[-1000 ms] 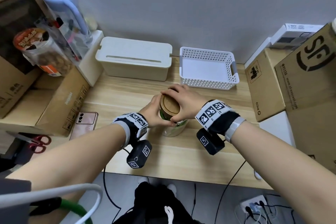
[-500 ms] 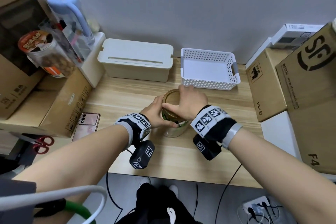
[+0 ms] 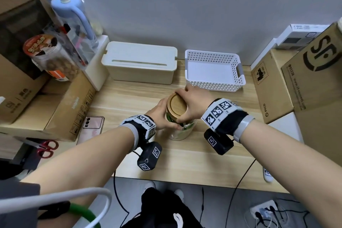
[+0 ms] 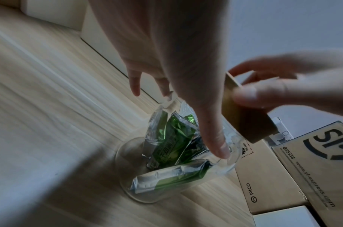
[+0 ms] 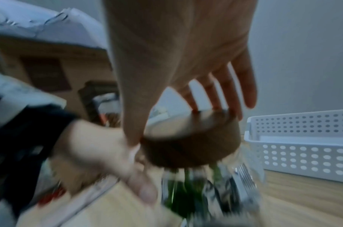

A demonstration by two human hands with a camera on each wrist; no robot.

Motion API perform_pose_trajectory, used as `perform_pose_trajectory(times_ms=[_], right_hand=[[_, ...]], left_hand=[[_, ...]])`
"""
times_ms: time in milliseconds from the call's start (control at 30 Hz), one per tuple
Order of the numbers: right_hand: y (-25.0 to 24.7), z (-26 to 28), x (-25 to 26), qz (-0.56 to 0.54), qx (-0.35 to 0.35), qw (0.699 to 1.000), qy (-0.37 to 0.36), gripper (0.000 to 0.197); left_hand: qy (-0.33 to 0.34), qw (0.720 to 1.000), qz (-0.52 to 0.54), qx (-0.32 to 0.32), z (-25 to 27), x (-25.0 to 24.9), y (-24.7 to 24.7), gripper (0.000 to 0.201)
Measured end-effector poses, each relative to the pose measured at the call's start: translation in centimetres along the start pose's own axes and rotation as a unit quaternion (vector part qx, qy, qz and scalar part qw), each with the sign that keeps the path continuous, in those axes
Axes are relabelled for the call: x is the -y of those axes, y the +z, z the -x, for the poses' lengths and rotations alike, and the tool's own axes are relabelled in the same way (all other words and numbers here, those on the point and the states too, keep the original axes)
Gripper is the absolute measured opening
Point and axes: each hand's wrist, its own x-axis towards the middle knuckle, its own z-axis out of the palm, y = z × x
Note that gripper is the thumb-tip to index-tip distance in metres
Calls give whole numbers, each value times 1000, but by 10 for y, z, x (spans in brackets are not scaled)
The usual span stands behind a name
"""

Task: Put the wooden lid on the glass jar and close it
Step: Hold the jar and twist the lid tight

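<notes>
The glass jar point(image 3: 182, 131) stands on the wooden table point(image 3: 185, 159) with green and silver packets point(image 4: 172, 147) inside. The round wooden lid point(image 3: 176, 104) sits on its mouth. My left hand point(image 3: 162, 114) grips the jar's left side, thumb point(image 4: 215, 138) down the near glass wall. My right hand point(image 3: 192, 103) grips the lid from the right, thumb point(image 5: 133, 130) and fingers point(image 5: 225, 92) curled round its rim point(image 5: 192, 145). The right wrist view is blurred. I cannot tell how deep the lid sits.
A white perforated basket point(image 3: 212, 72) and a cream lidded box point(image 3: 140, 63) stand behind the jar. Cardboard boxes point(image 3: 273, 87) line the right side, and more boxes point(image 3: 55, 109) the left. A phone point(image 3: 91, 127) and red scissors point(image 3: 46, 148) lie left.
My right hand has turned on the lid: half a second ago it covered most of the top, now the top shows again. My left hand keeps its hold on the jar.
</notes>
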Motion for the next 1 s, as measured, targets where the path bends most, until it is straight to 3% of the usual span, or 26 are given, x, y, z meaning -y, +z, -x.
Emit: perform_pose_trajectory(times_ms=[100,167,233,333,466,666,766,900,1000], right_hand=[[11,5,16,47,-42,994,90,98],[13,6,17,37,-24,992,120,102],[8,3,9,-11,32,996,80,106],[-9,-2,-3,-25,111,993,-39,117],[-8,-6,-3,6,98,992,-78,110],[1,0,9,39,-4,998,53,96],[7,2,14,42,-5,996,82,100],[-1,0,3,-1,89,995,-33,118],[-4,-1,-2,15,111,990,-88,114]], left_hand=[[-2,1000,14,-6,-1,0,2,122],[-3,1000,16,-8,0,0,2,120],[-4,1000,14,-7,1,-2,2,119],[-6,1000,5,-2,2,-4,0,121],[-16,1000,-13,0,3,-7,0,127],[-29,999,-32,5,2,-11,-5,123],[-30,999,-38,16,3,-15,-8,121],[-20,999,-35,6,4,-15,-6,126],[-28,999,-40,6,4,-15,-5,126]])
